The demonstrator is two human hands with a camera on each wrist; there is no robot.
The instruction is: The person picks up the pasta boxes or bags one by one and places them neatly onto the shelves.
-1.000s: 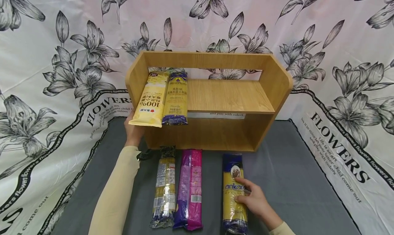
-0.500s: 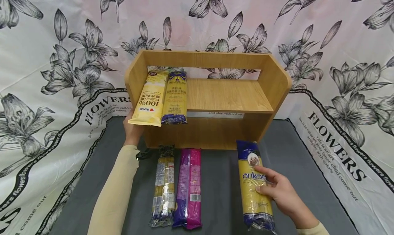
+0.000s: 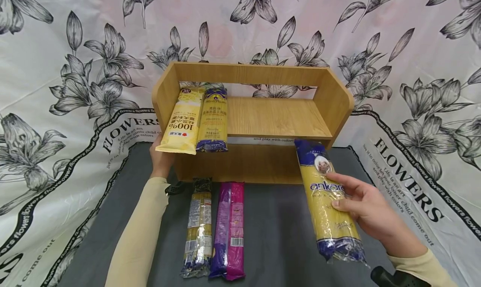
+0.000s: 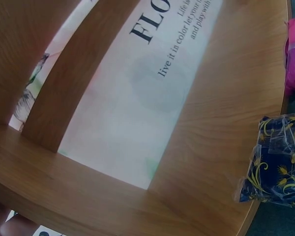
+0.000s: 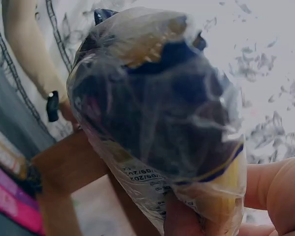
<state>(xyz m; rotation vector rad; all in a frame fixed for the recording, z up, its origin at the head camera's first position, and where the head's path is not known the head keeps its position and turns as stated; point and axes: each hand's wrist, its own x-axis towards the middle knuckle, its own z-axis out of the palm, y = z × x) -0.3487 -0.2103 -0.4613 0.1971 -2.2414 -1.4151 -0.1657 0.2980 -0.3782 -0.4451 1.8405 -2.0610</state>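
My right hand (image 3: pixel 372 212) pinches a yellow and blue spaghetti packet (image 3: pixel 327 203) marked "ankara" by its right side, tilted in front of the wooden shelf's (image 3: pixel 282 115) right end. In the right wrist view, the clear and dark blue end of the packet (image 5: pixel 152 108) fills the middle. My left hand (image 3: pixel 161 159) holds the left side panel of the shelf, partly hidden behind a pale yellow pasta packet (image 3: pixel 182 124); in the left wrist view its fingers (image 4: pixel 19 227) show beyond the panel (image 4: pixel 88 196). Beside the pale packet lies a gold and blue spaghetti packet (image 3: pixel 213 122).
On the grey table (image 3: pixel 270 237), in front of the shelf, lie a clear, gold and dark blue pasta packet (image 3: pixel 199 232) and a pink and purple packet (image 3: pixel 229 232). A flower-printed cloth (image 3: pixel 240 36) hangs behind.
My right hand has lifted the ankara spaghetti packet from the table, moving it right and up toward the shelf while tilting it. The left hand stays at the shelf's side.
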